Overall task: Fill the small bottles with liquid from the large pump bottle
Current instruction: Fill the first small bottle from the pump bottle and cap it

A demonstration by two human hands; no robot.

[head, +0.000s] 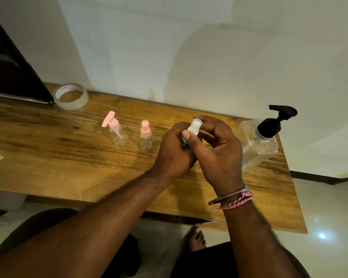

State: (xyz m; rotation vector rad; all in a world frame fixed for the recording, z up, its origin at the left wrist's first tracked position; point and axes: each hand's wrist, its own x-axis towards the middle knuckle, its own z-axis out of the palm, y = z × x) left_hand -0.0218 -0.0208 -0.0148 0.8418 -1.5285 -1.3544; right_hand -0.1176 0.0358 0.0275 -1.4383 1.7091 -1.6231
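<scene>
Far left on the wooden table [48, 137]: a roll of clear tape [71, 96] beside the corner of a dark panel [12, 77], no part of the job. Next along, a small clear bottle with a pink pump top [115, 128], upright, looking empty; just right of it a second small clear bottle with a pink spray cap [145, 136], also upright and apparently empty, the two near each other but apart. Probably thin plastic, very light and easy to tip, so best steadied low around the body while the neck is worked. At centre, both hands together above the table around a third small bottle with a white cap [194, 127]: left hand [173, 151] wrapped round the lower body, mostly hiding it, right hand [219, 149] pinching the cap between thumb and fingertips, seemingly to unscrew it, though cannot tell which way. Smooth plastic, likely slippery if wet; firm but gentle squeeze advisable, since soft walls would flex. On the right wrist, a metal bangle and a pink braided thread [237, 199]. Far right, near the table's end, the large pump bottle [257, 145] with black pump head, clear, part-filled with clear liquid, untouched; heavier and stiffer by the look of it, best held by the shoulder while pressing the pump head.
</scene>
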